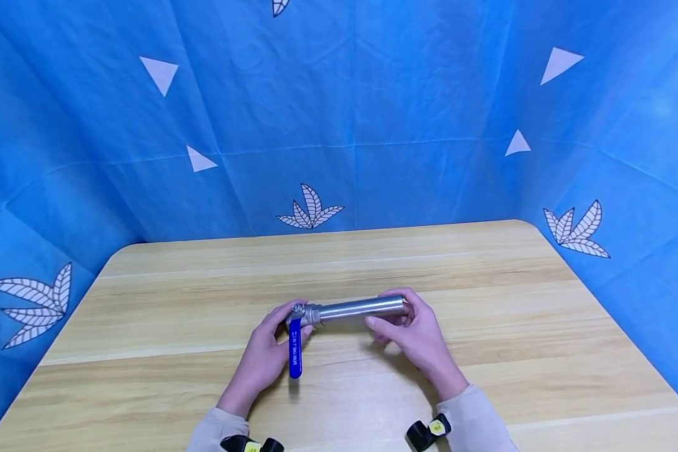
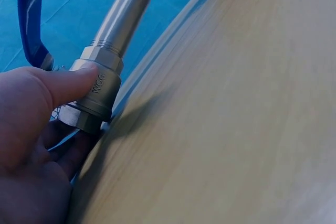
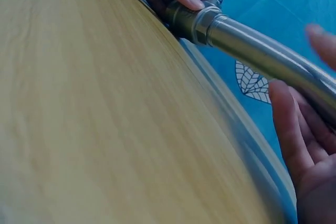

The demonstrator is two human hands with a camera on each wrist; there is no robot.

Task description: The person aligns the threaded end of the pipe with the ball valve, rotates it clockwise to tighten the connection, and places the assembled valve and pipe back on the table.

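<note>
My left hand [image 1: 268,351] grips the metal body of a ball valve [image 2: 100,87], its thumb pressed across the raised letters "WOG". The valve's blue lever [image 1: 295,351] points toward me. A shiny steel pipe [image 1: 358,307] extends from the valve's hex collar to the right, over the tabletop. Around the pipe's right end is my right hand [image 1: 415,326], loosely placed. In the right wrist view its fingers [image 3: 286,124] are nearly straight along the pipe's underside, and the blurred thumb [image 3: 321,45] stands off the metal.
The wooden table [image 1: 486,270] spreads out beneath the hands, with rounded far corners. Blue cloth [image 1: 356,113] with white triangles and leaf prints hangs behind it and at both sides. A small black camera [image 1: 427,433] is strapped at the right wrist.
</note>
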